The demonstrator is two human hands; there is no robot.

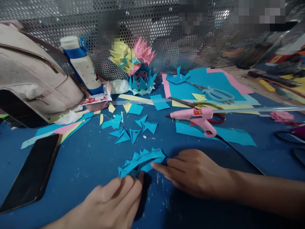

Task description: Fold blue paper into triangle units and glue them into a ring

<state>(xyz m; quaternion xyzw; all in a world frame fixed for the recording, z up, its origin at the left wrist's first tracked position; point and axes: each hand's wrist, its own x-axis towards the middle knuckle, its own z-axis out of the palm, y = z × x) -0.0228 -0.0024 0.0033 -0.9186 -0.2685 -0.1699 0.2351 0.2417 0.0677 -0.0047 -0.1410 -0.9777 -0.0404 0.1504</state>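
Observation:
A ring of blue folded paper point(145, 158) with pointed tips lies on the blue table in front of me. My left hand point(116, 197) grips its near left side, with the thumb hidden. At the right end, my right hand point(195, 173) pinches the ring, its index finger on the inner edge and the other fingers curled. Several loose blue paper triangles point(122, 136) are scattered just beyond the ring. A pink glue gun point(193, 117) with a clear glue stick in its back rests farther off to the right, on top of scissors with yellow and red handles point(214, 109).
Blue-handled scissors point(219, 94) lie on blue and pink paper sheets point(228, 79). Yellow, pink and blue paper flowers point(143, 79) stand by the perforated metal panel. On the left are a phone point(30, 175), a bottle point(82, 66) and a pale bag point(35, 70).

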